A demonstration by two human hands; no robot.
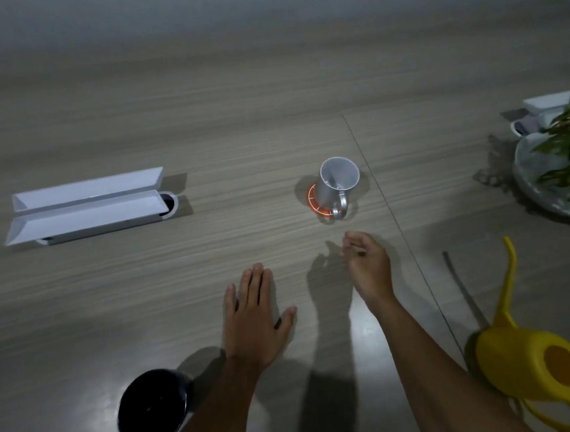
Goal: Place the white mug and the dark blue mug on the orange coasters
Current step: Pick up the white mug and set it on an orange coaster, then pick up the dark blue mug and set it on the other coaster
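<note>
The white mug (337, 183) stands upright on an orange coaster (312, 199) in the middle of the wooden table, handle toward me. The dark blue mug (152, 408) stands near the front edge at the lower left, beside my left forearm. My left hand (255, 316) lies flat, palm down on the table, fingers extended, holding nothing. My right hand (367, 263) hovers just in front of the white mug, fingers loosely curled and apart, holding nothing. Only one coaster is visible.
A white cable box (86, 207) with two raised lids sits at the left. A yellow watering can (531, 363) stands at the lower right. A potted plant in a white bowl (561, 164) is at the right edge, another white box (543, 107) behind it.
</note>
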